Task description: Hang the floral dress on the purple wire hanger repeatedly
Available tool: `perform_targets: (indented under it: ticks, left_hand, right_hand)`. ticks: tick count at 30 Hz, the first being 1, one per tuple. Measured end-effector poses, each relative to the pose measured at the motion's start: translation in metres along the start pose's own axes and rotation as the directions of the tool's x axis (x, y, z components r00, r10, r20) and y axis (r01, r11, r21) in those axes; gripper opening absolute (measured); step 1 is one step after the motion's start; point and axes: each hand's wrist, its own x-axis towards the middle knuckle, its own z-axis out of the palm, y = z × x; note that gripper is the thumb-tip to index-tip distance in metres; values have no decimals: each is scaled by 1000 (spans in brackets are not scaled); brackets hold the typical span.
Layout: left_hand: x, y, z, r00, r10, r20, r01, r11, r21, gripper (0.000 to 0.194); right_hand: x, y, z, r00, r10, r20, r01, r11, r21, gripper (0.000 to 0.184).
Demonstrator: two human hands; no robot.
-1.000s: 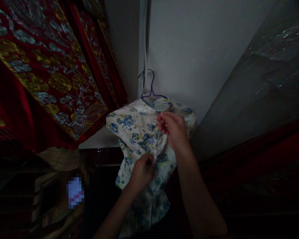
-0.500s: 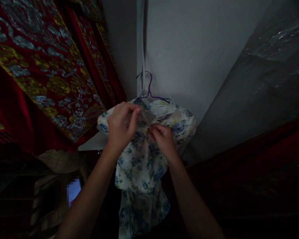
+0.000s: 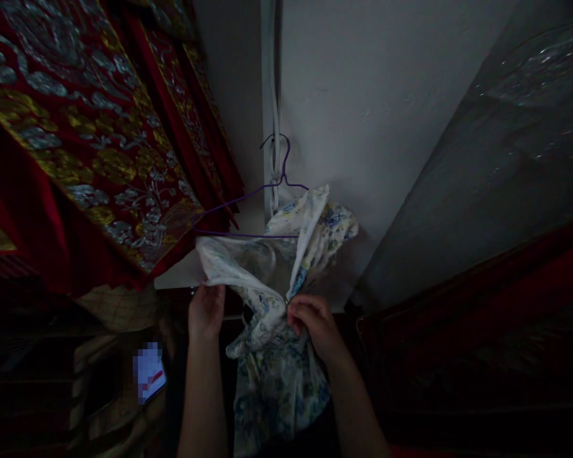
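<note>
A white dress (image 3: 267,318) with blue and yellow flowers hangs half off a thin purple hanger (image 3: 248,235). Its right shoulder is still over the hanger, while the left shoulder has dropped below the bar, showing the pale inside. My left hand (image 3: 207,312) is closed on the slipped cloth at the left, its fingertips partly behind the fabric. At the front opening, my right hand (image 3: 312,321) pinches the dress edge. The lower part of the dress hangs down in dim light.
The hanger's hook hangs by a pale strip or cord (image 3: 274,95) on the white wall (image 3: 363,83). Red cloth with gold and silver embroidery (image 3: 114,152) hangs left. A lit screen (image 3: 149,372) is at lower left; clear plastic sheeting (image 3: 520,127) is at right.
The dress's left shoulder has come off the hanger. My left hand has moved down and left with the cloth. My right hand has moved lower, keeping its pinch at the front.
</note>
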Motion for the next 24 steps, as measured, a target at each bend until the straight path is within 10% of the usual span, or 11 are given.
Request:
perform_targets:
  ticks: [2, 7, 9, 12, 14, 18, 24]
  left_hand:
    - [-16, -26, -10, 1000, 5, 11, -7, 989, 145, 4]
    - [-39, -28, 0, 984, 119, 135, -161, 918, 363, 23]
    - [-49, -16, 13, 958, 178, 223, -254, 887, 385, 28]
    - [-76, -6, 35, 916, 177, 359, -315, 874, 371, 31]
    - [-100, -4, 49, 855, 92, 511, -329, 857, 397, 29]
    - [-130, 3, 68, 535, -184, 824, -524, 693, 495, 17]
    - [-91, 22, 75, 559, -151, 815, -583, 628, 516, 53]
  right_hand:
    - [-8, -6, -13, 976, 80, 202, -68, 996, -62, 28]
    - [-30, -20, -26, 646, 390, 657, -227, 919, -322, 34]
    - [-29, -17, -22, 764, 297, 573, -189, 952, -242, 41]
    - [-18, -3, -13, 978, 142, 153, -130, 988, -82, 48]
    - [-11, 7, -5, 983, 176, -41, -174, 984, 45, 52]
    - [-11, 10, 11, 924, 383, 17, -358, 846, 394, 68]
    - [-7, -20, 22, 922, 355, 152, -383, 790, 479, 57]
